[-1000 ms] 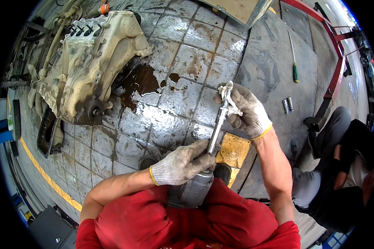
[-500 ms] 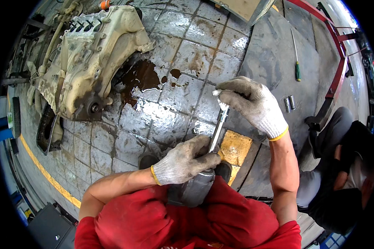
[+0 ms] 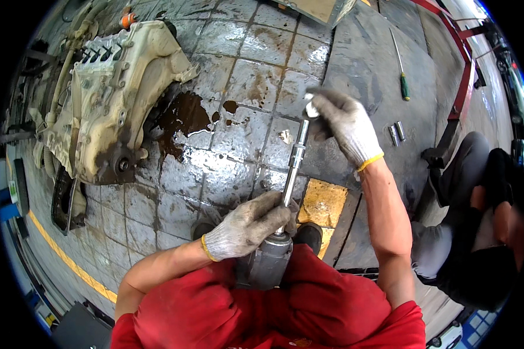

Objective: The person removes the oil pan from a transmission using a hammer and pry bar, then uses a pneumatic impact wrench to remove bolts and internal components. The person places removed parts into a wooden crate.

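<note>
A dark grey power tool (image 3: 272, 257), apparently an impact wrench, stands between my knees with a chrome extension bar (image 3: 291, 183) rising from it. On the bar's upper end sits a socket (image 3: 297, 154). My left hand (image 3: 247, 227) is closed around the base of the bar, just above the tool's nose. Beyond the bar's tip, my right hand (image 3: 346, 125) pinches a small crumpled white piece (image 3: 312, 107), perhaps paper or tape; its fingertips are blurred. Both hands wear white knit gloves with dirty fingers. The bar's tip is bare and apart from the right hand.
A dirty engine block (image 3: 125, 99) lies at left beside a dark oil puddle (image 3: 183, 116). A white scrap (image 3: 286, 136) is on the tiles. At right are a green-handled screwdriver (image 3: 405, 86), two loose sockets (image 3: 396, 133), a red metal frame (image 3: 464, 87) and another person (image 3: 471, 244).
My right hand has moved off the bar's tip with the white piece, leaving the tip exposed. The white scrap on the floor now shows. My left hand keeps its grip on the bar.
</note>
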Tool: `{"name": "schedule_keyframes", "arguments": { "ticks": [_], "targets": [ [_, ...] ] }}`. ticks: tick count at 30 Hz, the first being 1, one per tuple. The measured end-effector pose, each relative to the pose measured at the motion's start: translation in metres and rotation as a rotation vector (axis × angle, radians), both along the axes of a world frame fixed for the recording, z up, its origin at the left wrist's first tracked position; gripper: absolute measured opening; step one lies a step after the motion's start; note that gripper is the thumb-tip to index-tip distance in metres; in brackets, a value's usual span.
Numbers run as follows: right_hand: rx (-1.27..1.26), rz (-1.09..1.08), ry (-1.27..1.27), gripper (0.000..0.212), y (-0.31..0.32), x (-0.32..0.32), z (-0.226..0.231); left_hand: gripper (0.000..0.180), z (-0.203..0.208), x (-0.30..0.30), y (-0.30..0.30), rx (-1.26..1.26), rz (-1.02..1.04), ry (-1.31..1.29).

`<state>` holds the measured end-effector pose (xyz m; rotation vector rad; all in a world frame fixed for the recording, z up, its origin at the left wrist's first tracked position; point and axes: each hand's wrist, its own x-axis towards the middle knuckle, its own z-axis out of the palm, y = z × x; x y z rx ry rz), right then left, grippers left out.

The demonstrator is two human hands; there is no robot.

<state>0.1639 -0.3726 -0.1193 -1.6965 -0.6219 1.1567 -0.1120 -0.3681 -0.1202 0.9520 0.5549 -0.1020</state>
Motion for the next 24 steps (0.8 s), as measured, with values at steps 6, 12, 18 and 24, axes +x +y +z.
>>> {"name": "schedule_keyframes", "arguments": {
  "ticks": [6, 12, 18, 24],
  "targets": [
    [0.008, 0.101, 0.558, 0.043, -0.019, -0.012, 0.001, 0.037, 0.003, -0.001, 0.002, 0.011, -0.008, -0.034],
    [-0.169, 0.147, 0.189, 0.047, -0.027, -0.012, 0.019, 0.033, -0.007, -0.005, 0.000, 0.161, -0.040, -0.034],
    [-0.230, 0.181, -0.054, 0.036, -0.036, -0.003, -0.069, 0.036, 0.006, -0.004, 0.001, 0.254, 0.028, -0.052],
    [-0.320, 0.601, -0.142, 0.056, 0.006, -0.051, -0.081, 0.037, -0.007, -0.013, -0.005, 0.539, 0.059, -0.138]
  ]
}}
